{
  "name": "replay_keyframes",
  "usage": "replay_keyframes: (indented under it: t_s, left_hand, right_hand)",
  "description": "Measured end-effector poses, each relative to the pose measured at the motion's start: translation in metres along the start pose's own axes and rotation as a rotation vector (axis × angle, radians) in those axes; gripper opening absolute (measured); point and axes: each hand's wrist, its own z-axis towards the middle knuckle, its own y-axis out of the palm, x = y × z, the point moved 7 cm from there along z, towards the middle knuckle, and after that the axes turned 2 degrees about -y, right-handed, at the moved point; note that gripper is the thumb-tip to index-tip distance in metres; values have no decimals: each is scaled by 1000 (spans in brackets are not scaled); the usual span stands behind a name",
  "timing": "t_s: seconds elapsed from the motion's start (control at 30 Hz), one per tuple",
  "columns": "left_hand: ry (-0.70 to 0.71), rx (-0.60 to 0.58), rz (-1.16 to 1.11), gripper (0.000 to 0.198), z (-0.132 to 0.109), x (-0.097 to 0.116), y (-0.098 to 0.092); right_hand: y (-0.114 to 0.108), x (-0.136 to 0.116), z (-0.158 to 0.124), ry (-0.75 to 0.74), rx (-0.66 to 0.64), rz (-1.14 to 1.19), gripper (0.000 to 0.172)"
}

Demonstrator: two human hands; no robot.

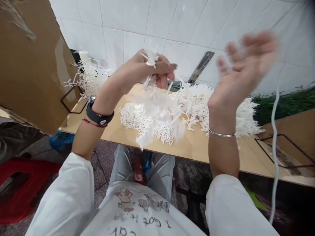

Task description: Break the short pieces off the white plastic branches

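Observation:
My left hand (157, 67) is closed, thumb against fingers, on a bunch of white branched plastic sprigs (157, 106). The bunch hangs below the hand, smeared by motion, and a white tip also pokes out above the thumb. My right hand (248, 62) is raised on the right with its fingers apart and nothing in it, slightly blurred. Under the hanging bunch lies a pile of small white sprigs (134, 116) on the tan board table. A larger heap of white branched pieces (197, 103) spreads between the pile and my right forearm.
More white sprigs (91, 77) stand by a cardboard box (31, 59) at the left. On the right are green plastic foliage (285, 103), another cardboard piece (295, 131) and a hanging pale cord (274, 131). A metal strip (201, 67) leans on the tiled wall (137, 16). A red stool (36, 167) stands lower left.

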Motion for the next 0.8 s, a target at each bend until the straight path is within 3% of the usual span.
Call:
replay_keyframes:
  t_s: [0.03, 0.07, 0.17, 0.23, 0.3, 0.37, 0.47, 0.57, 0.67, 0.8]
  left_hand:
    - [-19, -46, -17, 28, -6, 6, 9]
    - [-37, -74, -42, 28, -11, 11, 16]
    - [-25, -36, -146, 30, -27, 23, 33]
    - [68, 55, -192, 31, -39, 29, 39]
    - [132, 151, -166, 34, -51, 29, 45]
    - [141, 170, -124, 38, -60, 24, 55]
    - [56, 175, -260, 37, -69, 10, 71]
    - [-60, 194, -650, 32, -81, -3, 87]
    - [-133, 117, -972, 33, -97, -8, 108]
    - [-121, 94, -1049, 46, -120, -18, 120]
  right_hand:
    - [3, -26, -9, -166, -21, 10, 23]
    - [12, -41, -19, -210, -120, 13, 21]
    - [46, -52, -59, -30, -534, -4, 22]
    - [57, -56, -85, -34, -637, -73, 35]
    - [60, -58, -104, -72, -621, -130, 57]
    - [60, -54, -119, -23, -584, -141, 66]
    - [56, -51, -134, 37, -481, -150, 64]
    - [50, -55, -150, 6, -412, -136, 66]
    - [41, -56, -170, 60, -397, -109, 66]
    - [25, -53, -195, 246, -323, -79, 56]
